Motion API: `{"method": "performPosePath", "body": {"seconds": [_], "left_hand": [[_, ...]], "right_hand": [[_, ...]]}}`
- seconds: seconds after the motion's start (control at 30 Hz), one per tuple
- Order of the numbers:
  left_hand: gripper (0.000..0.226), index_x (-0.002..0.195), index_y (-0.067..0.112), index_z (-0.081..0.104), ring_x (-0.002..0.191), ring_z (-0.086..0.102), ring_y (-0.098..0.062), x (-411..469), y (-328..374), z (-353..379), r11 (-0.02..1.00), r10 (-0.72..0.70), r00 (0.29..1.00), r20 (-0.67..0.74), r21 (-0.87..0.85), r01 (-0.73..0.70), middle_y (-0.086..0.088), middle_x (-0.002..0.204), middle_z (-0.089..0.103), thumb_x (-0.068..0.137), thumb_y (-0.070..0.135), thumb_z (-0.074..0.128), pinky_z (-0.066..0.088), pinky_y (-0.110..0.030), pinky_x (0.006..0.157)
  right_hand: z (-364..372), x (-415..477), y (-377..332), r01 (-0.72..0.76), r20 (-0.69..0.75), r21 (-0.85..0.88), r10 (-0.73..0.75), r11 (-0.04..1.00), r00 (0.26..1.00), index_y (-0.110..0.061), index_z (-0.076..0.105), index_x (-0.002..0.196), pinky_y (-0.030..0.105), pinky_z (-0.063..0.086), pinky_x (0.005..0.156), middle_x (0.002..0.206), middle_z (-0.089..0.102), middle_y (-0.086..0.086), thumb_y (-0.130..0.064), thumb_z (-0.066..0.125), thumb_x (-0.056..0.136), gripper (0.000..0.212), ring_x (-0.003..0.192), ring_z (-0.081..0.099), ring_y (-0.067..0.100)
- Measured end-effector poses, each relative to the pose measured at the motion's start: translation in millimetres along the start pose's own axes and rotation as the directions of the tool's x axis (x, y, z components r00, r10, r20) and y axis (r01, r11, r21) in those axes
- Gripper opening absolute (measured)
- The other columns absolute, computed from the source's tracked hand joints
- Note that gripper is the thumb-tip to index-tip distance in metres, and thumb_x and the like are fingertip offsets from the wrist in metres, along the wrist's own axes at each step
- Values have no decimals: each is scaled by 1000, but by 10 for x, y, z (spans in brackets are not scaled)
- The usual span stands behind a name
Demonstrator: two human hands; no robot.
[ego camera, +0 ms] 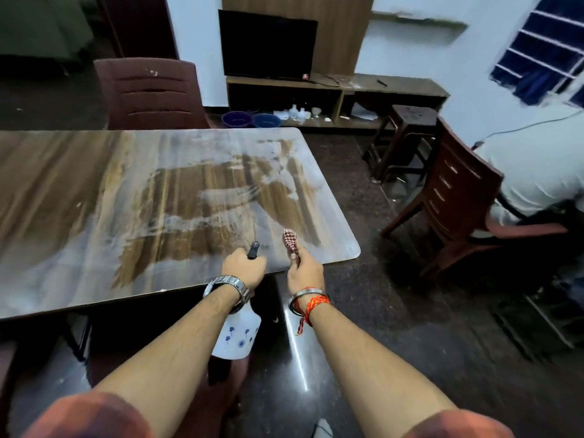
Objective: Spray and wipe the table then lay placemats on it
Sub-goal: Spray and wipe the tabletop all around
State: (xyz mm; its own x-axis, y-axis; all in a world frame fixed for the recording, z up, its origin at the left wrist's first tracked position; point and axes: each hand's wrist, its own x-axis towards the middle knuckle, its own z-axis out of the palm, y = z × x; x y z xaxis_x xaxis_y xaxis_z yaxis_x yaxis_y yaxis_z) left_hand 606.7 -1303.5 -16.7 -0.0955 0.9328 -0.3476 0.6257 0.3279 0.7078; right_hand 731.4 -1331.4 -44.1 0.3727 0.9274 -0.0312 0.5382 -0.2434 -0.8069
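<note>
I have the left grip (245,267) curled round the head of the bottle (240,338), its dark nozzle pointing out over the near edge of the bench (94,184). The white body, printed with blue flowers, hangs below the bench edge under my wrist. The right grip (305,271) is just beside it, fingers closed on a rolled cloth (290,240) with a red check, whose end sticks up above the thumb over the bench's near right corner. The wood-grain top in front of me is smeared with pale wet streaks and patches, darker where the grain shows through. A chair (151,93) stands at the far side, and a second chair (455,197) is off to the right, well apart from the bench, with a person in white (537,165) seated on it. A dark TV (267,44) stands against the far wall.
</note>
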Motion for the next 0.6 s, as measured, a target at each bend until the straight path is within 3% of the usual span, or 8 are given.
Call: {"method": "performPosePath", "body": {"seconds": [0.13,0.23,0.33,0.43,0.53,0.6], "left_hand": [[23,81,7,56,74,54,-33,-8,300,265,998,-55,997,-52,-28,54,-21,92,68,78,29,50,36,-32,61],[26,91,2,62,76,54,-33,2,446,393,993,-105,990,-95,-55,101,-21,94,67,83,24,53,39,-32,63],[32,96,0,64,75,57,-33,59,581,465,987,-149,981,-123,-80,140,-21,96,68,82,26,53,38,-30,59],[24,83,3,63,58,55,-24,180,682,515,979,-198,974,-108,-78,190,-16,84,66,82,24,53,36,-25,48],[26,80,5,62,68,65,-32,331,713,559,972,-228,968,-108,-85,219,-13,82,66,78,30,54,54,-31,60],[26,77,6,60,68,65,-32,460,719,580,965,-242,963,-115,-126,228,-13,83,66,77,31,54,55,-34,61]], "right_hand": [[-280,436,214,109,84,10,-109,994,990,-25,50,137,22,39,99,130,60,4,-7,42,96,46,117,56,23],[-383,690,276,193,117,28,-195,981,974,-24,49,138,20,36,105,134,57,0,0,41,93,51,122,53,16],[-390,920,319,190,132,23,-191,982,973,-20,49,138,22,35,107,137,54,1,0,41,92,50,126,50,17],[-369,1158,377,153,129,-7,-151,988,980,-17,48,139,25,35,107,140,52,4,-4,42,95,47,129,48,21],[-375,1338,455,152,114,-12,-150,988,982,-19,48,139,24,35,106,140,52,3,-7,41,96,45,128,48,20],[-379,1467,484,163,103,-9,-161,987,981,-19,49,138,25,36,107,137,55,2,-7,42,96,44,126,49,19]]}}
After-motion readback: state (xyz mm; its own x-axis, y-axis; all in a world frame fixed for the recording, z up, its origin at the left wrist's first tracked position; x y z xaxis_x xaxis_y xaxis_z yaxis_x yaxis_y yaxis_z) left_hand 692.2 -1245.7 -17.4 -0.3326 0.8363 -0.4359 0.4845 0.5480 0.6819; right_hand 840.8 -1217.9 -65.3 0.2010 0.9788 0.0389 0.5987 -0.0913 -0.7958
